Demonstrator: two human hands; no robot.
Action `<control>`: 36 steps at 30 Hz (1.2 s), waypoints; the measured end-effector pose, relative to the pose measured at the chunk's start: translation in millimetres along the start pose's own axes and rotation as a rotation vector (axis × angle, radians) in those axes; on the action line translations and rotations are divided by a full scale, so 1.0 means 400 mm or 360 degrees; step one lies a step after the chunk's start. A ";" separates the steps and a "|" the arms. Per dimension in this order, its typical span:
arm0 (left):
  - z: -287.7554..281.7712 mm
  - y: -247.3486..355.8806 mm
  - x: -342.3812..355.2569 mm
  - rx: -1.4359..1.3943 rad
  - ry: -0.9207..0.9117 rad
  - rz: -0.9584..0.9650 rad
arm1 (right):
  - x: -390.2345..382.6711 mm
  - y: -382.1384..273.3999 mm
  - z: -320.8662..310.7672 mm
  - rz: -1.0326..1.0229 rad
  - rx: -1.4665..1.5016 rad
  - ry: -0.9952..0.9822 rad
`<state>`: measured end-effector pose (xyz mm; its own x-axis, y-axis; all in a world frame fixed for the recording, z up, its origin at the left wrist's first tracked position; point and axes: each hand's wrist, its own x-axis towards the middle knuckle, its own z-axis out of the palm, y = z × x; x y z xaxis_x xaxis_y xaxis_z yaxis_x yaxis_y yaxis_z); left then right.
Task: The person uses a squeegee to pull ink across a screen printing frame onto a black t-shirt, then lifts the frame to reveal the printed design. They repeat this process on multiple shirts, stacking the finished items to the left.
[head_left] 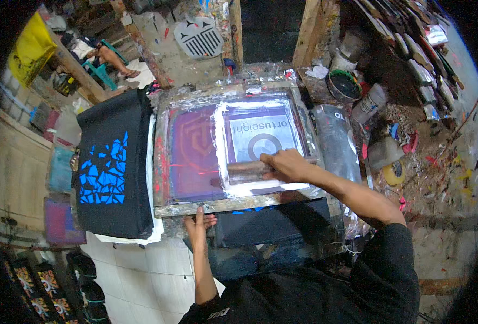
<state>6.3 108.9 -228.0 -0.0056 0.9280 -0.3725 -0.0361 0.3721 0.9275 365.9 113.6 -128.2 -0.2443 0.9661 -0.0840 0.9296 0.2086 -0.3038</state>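
A screen printing frame [233,206] with a wooden border lies tilted slightly on the work table. White ink rings a pale rectangle with a logo on its purple mesh [193,135]. My right hand [288,165] is closed round the squeegee [244,171], which rests across the lower part of the inked area. At the frame's near edge is my left hand [198,224], its thumb up against the wood and its fingers stretched out to the right. Black fabric [282,221] with a bit of blue print shows from under the frame.
Left of the frame lies black fabric [136,140] with blue shard-like print, over white sheets. A dark tub [344,85], a plastic container [369,103] and a tape roll [394,173] are to the right. Wooden-handled tools [412,48] line the upper right. Someone's bare leg [112,58] shows far left.
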 end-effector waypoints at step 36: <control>-0.014 0.017 0.003 -0.0084 0.0037 -0.0186 | 0.226 0.112 0.052 -0.0514 -0.0654 0.0292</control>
<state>0.3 112.6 -222.5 -0.0214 0.8774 -0.4794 -0.0905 0.4758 0.8749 379.5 207.3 -169.1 -0.5168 0.8462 0.1298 0.8556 0.5054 0.1117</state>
